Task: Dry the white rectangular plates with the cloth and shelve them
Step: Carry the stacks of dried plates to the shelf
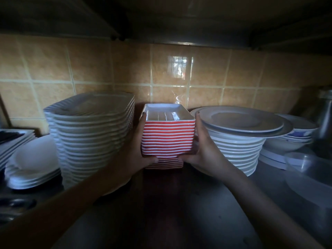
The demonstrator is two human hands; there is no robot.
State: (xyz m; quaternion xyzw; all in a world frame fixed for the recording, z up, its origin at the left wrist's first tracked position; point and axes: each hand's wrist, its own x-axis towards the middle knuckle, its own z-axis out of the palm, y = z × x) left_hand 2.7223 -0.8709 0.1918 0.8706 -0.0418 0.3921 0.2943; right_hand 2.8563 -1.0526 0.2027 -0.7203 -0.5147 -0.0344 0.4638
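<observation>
Both hands are gripping a stack (pixel 168 136) of rectangular plates (red-edged, white inside) on the shelf (pixel 179 203); the left hand (pixel 139 151) and right hand (pixel 201 150) are pressing fingers against opposite sides. The stack is sitting between two taller white piles (pixel 91 133).

two hands (pixel 136 148), five plate stacks (pixel 168 137), one tub (pixel 305 169)

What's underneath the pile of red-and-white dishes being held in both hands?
A shorter stack of the same red-edged dishes sits under the held pile of red-and-white dishes. The thumbs of the left hand and right hand cover the seam, so contact cannot be seen.
</observation>
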